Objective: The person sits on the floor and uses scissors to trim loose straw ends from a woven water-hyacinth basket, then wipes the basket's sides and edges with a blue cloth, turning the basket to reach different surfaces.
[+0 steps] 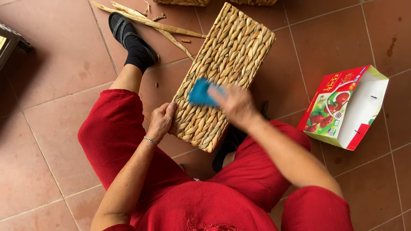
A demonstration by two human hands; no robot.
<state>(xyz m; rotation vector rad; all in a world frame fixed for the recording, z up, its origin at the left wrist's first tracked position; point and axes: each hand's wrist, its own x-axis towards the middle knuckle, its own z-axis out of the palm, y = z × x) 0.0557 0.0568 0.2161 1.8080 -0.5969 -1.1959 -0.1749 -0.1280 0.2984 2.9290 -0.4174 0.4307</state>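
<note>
Red clothing fills the bottom of the view: a seated person in red top and trousers, knees spread, seen from above. Woven basket (222, 77) rests between the knees, one end near the lap, the other pointing away toward the top of the view and a little to the right; that is its long axis. A flat plaited face is turned up.

Left hand (160, 122) grips the basket's near left edge, fingers curled around it, thumb on the weave. A thin bracelet (150, 140) sits on that wrist.

Right hand (235, 102) lies over the basket's upper face, blurred. Fingers are closed on a blue thing (202, 92), pressed against the weave; what kind of thing it is cannot be told through the blur.

Around:
- Dry plant stalks (150, 21) lie on the floor beyond the basket's far left, near a foot in a black sock and sandal (130, 38).
- An open red and green cardboard box (344, 107) lies well to the right, apart from the basket, white inside showing.
- Edges of more woven pieces (214, 2) show at the top.
- A dark object's corner (10, 40) shows at far left.

Floor (51, 149): square terracotta tiles, pale grout, some stains at right.
</note>
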